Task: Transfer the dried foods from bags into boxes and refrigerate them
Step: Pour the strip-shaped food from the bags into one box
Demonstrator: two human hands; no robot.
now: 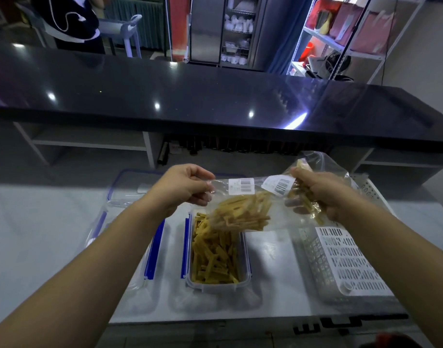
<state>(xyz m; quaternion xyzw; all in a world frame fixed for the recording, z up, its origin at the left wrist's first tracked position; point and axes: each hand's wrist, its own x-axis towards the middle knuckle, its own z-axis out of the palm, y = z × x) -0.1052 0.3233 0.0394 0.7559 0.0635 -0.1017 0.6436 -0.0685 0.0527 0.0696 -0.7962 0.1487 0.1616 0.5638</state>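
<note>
Bag (255, 204) lies crosswise, mouth tipped left over box (216, 257), both grips clamped on it.

You hold a clear, crinkled plastic bag (250, 197) with white paper labels above a transparent plastic box (216, 285); a matt white perforated plastic basket (346, 262) and a glossy black countertop (190, 91) lie nearby.

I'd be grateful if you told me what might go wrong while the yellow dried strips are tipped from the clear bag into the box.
1. The clear plastic bag, held by the left hand and right hand, has its mouth over the far end of the narrow clear box with blue clips, so strips may fall outside the rim.
2. The yellow dried strips already lie high in the box; more may overflow.
3. Strips bunched under the right hand may stay behind in the bag.
</note>
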